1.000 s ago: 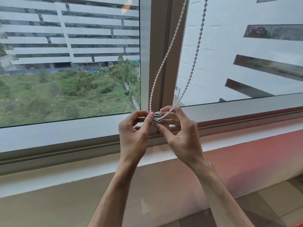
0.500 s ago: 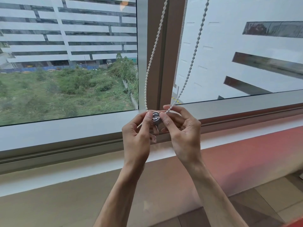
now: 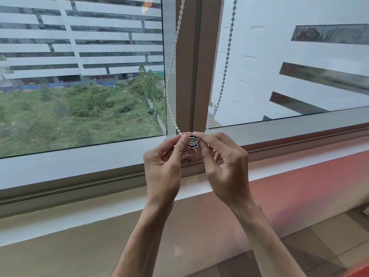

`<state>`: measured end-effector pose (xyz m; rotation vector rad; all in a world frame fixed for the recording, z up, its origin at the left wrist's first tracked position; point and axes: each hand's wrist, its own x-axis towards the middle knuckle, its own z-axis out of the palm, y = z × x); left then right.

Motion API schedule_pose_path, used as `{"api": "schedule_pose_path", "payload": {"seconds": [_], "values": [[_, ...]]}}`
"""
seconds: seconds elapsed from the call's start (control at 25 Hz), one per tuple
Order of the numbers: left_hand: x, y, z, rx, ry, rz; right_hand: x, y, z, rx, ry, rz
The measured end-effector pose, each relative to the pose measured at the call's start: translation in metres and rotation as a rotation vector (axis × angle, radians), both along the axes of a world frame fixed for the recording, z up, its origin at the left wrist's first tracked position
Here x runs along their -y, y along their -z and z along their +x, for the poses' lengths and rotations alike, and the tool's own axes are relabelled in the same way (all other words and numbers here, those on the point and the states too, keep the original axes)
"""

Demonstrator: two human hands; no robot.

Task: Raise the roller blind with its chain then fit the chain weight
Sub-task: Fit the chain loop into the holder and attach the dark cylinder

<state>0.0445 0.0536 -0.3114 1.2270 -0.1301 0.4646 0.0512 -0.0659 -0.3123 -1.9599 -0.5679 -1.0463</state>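
A pale sill (image 3: 69, 208) runs under the window frame (image 3: 187, 76), with a reddish wall below and tiled floor at the lower right. The white beaded chain (image 3: 169, 76) hangs in two strands, one on each side of the brown upright. Where they meet, a small round weight (image 3: 192, 141), dark with pale inner ribs, sits pinched between the left hand (image 3: 163, 166) and right hand (image 3: 223, 162), thumbs and forefingers closed on its rim.

Two bare hands + forearms, no sleeves.
Left hand (image 3: 161, 166) & right hand (image 3: 225, 166): no rings, watch or gloves visible; nails short, unpainted; slim wrists, forearms bare to frame edge.
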Motion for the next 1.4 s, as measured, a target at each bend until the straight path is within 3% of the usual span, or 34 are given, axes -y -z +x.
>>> {"api": "schedule_pose_path", "payload": {"seconds": [0.08, 0.2, 0.36, 0.56, 0.68, 1.0, 1.16, 1.4], "values": [[0.000, -0.003, -0.002, 0.031, -0.008, 0.020, 0.005, -0.003, -0.003, -0.021, -0.004, -0.081], [0.000, -0.007, -0.001, 0.143, -0.065, 0.248, 0.015, -0.013, -0.006, -0.064, 0.014, -0.178], [0.003, -0.019, -0.001, 0.228, 0.088, 0.409, 0.029, -0.023, -0.009, -0.132, -0.049, -0.058], [0.001, -0.031, 0.013, 0.128, 0.498, 0.346, 0.039, -0.032, -0.013, -0.128, -0.158, 0.018], [0.005, -0.031, 0.017, 0.062, 0.628, 0.261, 0.043, -0.038, -0.014, -0.122, -0.201, 0.112], [0.007, -0.032, 0.015, 0.130, 0.641, 0.213, 0.047, -0.045, -0.018, -0.181, -0.341, 0.213], [0.007, -0.035, 0.012, 0.171, 0.525, 0.079, 0.047, -0.047, -0.017, -0.206, -0.318, 0.204], [0.006, -0.040, 0.007, 0.158, 0.498, 0.062, 0.047, -0.049, -0.015, -0.191, -0.308, 0.209]]}}
